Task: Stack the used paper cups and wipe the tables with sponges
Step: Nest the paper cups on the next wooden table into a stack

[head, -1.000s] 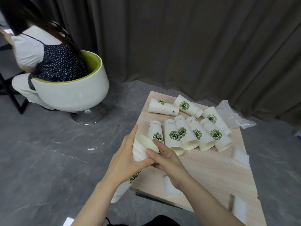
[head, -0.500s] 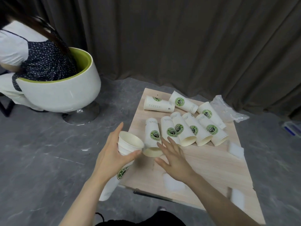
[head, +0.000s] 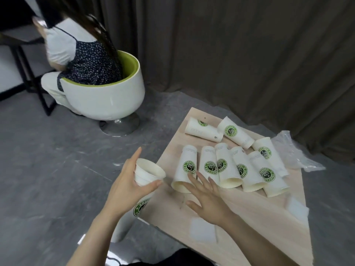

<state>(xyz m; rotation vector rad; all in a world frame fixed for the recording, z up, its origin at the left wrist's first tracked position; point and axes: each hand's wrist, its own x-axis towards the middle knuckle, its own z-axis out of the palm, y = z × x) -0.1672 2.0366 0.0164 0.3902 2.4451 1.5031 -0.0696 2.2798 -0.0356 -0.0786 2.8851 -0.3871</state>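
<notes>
The hands are split: the stack of cups (head: 143,181) is gripped by the left hand (head: 126,189), while the right hand (head: 207,198) is spread empty, nearer the next cup (head: 185,169), which is laid on the surface (head: 249,217) just ahead, mouth toward it.

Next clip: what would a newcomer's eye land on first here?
Probably the cups with green logos lying on their sides across the far half of the table. Next, the left hand gripping a nested stack off the table's left edge, while the open right hand reaches toward the nearest lying cup. At upper left, a person sits in a white and green chair, back turned.
</notes>
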